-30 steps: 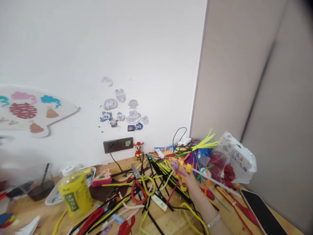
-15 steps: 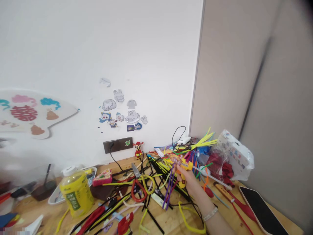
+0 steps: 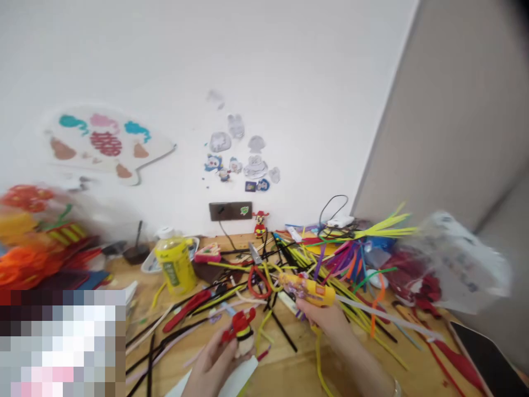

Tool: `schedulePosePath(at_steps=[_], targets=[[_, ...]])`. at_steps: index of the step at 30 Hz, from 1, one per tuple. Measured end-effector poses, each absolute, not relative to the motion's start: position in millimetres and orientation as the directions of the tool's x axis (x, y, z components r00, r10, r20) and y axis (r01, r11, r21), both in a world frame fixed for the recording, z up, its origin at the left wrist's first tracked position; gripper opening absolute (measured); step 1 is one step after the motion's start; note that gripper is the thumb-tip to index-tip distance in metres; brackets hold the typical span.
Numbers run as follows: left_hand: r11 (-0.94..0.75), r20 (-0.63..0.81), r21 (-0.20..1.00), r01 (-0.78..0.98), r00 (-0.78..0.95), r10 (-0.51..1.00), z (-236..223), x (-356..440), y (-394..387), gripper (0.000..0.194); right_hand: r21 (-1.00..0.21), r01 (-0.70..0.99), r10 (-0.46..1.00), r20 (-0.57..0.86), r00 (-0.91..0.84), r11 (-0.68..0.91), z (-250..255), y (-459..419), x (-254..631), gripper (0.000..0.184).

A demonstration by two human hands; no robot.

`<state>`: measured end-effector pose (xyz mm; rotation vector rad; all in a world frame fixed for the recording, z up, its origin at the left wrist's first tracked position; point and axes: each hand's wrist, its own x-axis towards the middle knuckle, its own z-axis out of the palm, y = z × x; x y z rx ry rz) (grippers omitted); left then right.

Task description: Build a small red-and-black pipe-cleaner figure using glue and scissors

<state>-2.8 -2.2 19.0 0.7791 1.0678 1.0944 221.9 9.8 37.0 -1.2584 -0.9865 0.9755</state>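
My left hand (image 3: 212,361), low in the middle of the head view, has its fingers closed around a small pipe-cleaner figure (image 3: 244,343) with a red hat and a pale body. A white sheet of paper (image 3: 246,377) lies beneath that hand. My right hand (image 3: 324,320) grips a yellow glue gun (image 3: 316,290) whose nozzle points left, over the heap of pipe cleaners. A long whitish glue stick (image 3: 390,318) sticks out of its back. Between the gun and the figure, black pipe cleaners (image 3: 285,329) lie on the wood.
Scissors (image 3: 255,253) and a similar red-hatted figure (image 3: 260,227) are near the wall. A yellow bottle (image 3: 176,267) stands at left, a phone (image 3: 487,358) lies at right. Coloured pipe cleaners (image 3: 351,262) and a plastic bag (image 3: 467,264) crowd the back right.
My left hand has come into view and now holds the red-hatted figure that was lying on the table. The glue gun has turned more level. The view has shifted left and down.
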Motion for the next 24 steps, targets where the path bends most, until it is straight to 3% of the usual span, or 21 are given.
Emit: schedulePosePath(at_steps=[2,7,13,20,24], targets=[[0.317,-0.282,0.873,-0.371,0.146,0.948,15.6,-3.7,-4.7,0.040,-0.997,-0.001,0.969,0.070,0.239,0.072,25.9,6.4,209.1,0.021],[0.306,-0.195,0.801,-0.514,0.258,0.946,-3.5,-4.2,-9.6,0.041,-0.988,0.104,0.993,0.115,0.037,0.110,5.2,1.1,199.5,0.018],[0.259,-0.123,0.900,-0.350,0.366,0.922,-16.2,-4.5,-15.0,0.043,-0.986,0.121,0.983,0.134,0.126,0.119,-0.7,-8.0,207.7,0.032],[0.024,-0.011,0.998,-0.059,0.222,0.975,-6.4,-13.4,-17.3,0.037,-0.960,0.146,0.951,0.262,0.168,0.238,-2.3,-11.7,205.6,0.034],[0.051,-0.036,0.996,-0.072,0.200,0.979,0.5,-13.5,-15.4,0.037,-0.941,0.207,0.944,0.300,0.137,0.268,3.3,-12.0,204.6,0.035]])
